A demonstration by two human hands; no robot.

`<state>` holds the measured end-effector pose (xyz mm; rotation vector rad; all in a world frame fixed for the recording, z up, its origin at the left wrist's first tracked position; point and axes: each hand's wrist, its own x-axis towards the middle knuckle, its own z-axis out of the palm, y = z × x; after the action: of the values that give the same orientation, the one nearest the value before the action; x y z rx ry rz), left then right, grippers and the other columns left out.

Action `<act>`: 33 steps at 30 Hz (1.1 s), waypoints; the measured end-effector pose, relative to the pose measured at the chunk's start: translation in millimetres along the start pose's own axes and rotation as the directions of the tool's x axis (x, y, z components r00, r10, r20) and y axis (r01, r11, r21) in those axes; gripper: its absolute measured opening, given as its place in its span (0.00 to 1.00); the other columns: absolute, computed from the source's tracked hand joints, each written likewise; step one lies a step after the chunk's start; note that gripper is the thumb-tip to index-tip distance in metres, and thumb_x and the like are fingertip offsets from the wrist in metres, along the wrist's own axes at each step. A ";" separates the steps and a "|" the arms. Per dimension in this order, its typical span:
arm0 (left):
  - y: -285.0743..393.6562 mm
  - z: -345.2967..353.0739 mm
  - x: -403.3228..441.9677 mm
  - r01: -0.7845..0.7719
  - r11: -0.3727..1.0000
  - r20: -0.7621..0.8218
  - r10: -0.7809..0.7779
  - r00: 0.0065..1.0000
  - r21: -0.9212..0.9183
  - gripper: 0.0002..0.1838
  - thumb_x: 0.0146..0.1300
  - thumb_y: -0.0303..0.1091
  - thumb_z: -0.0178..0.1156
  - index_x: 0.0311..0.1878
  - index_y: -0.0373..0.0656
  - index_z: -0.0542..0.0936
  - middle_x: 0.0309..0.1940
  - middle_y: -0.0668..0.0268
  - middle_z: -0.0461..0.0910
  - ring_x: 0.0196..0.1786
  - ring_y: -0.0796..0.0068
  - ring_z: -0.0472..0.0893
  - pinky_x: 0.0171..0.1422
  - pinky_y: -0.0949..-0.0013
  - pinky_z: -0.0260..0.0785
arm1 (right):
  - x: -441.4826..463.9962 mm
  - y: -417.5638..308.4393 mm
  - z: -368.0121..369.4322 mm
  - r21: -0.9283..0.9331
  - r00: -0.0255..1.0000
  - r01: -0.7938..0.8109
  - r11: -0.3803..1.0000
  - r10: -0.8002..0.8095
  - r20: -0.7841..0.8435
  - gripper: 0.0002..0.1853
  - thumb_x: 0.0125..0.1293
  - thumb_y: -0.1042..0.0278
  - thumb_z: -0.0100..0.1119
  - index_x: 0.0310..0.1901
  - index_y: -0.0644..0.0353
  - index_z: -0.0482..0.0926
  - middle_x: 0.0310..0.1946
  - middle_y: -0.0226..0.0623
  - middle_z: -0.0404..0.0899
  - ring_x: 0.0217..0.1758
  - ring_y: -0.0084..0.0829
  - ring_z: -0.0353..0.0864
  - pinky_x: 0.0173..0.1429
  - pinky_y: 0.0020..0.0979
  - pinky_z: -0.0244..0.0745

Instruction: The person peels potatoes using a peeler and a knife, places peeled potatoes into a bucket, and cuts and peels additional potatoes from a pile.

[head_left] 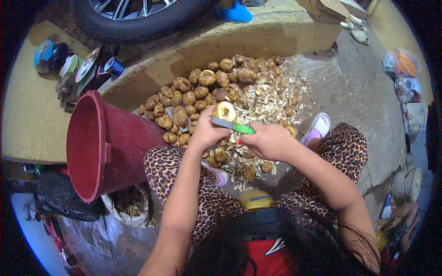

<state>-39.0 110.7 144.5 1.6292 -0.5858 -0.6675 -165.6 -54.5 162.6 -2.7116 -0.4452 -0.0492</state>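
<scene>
My left hand [209, 131] is closed around a brown-skinned, potato-like tuber [226, 110]. Its cut face is pale, with a brownish hollow in the middle. In my right hand [267, 142] is a knife [243, 129] with a green handle. Its blade points left and lies across the near side of the tuber, by my left fingers; whether the edge is in the flesh I cannot tell. Just beyond both hands lies a pile of whole brown tubers [189, 97]. Pale peelings [267, 96] cover the floor to the right of it and below my hands.
A large red bucket [124, 138] leans with its mouth to the left, by my left knee. Behind it sits an open sack [126, 204]. A raised concrete ledge [221, 43] borders the pile, with a car tyre [138, 27] above. Bagged items [405, 83] line the right wall.
</scene>
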 end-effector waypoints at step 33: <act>-0.3 12.9 8.2 0.071 0.836 -0.308 0.120 0.944 0.544 0.22 0.38 0.34 0.67 0.38 0.34 0.74 0.30 0.56 0.81 0.34 0.68 0.81 0.41 0.66 0.73 | 15.1 12.8 29.9 0.150 0.984 -0.170 0.974 0.175 -0.023 0.10 0.56 0.64 0.53 0.40 0.50 0.76 0.29 0.46 0.74 0.32 0.46 0.78 0.34 0.44 0.74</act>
<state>-42.3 95.9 141.9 2.2135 -0.5781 -0.1869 -148.2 -49.6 131.7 -2.5874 -0.1925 -0.0165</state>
